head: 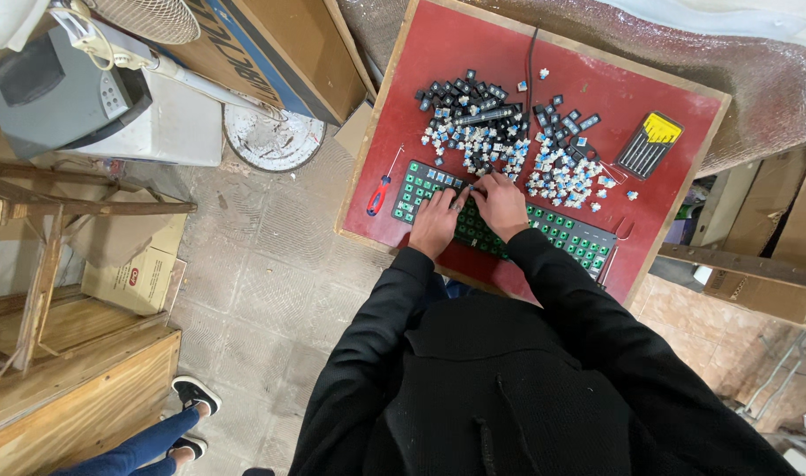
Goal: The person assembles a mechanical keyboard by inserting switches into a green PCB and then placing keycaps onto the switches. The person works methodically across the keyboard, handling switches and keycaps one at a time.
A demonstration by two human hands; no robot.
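Both hands, left hand [434, 222] and right hand [501, 204], rest on the keyboard frame [570, 236].

The floor [271, 264] is worn grey patterned tile, dusty in places. A red-topped table [597, 79] with a wooden rim stands by a grey speckled wall [755, 79]. To the left sit wooden crates [77, 388], a cardboard box [134, 273], a grey machine [59, 97] and a round white fan base [275, 137]. Another person's legs [152, 441] in jeans show below.
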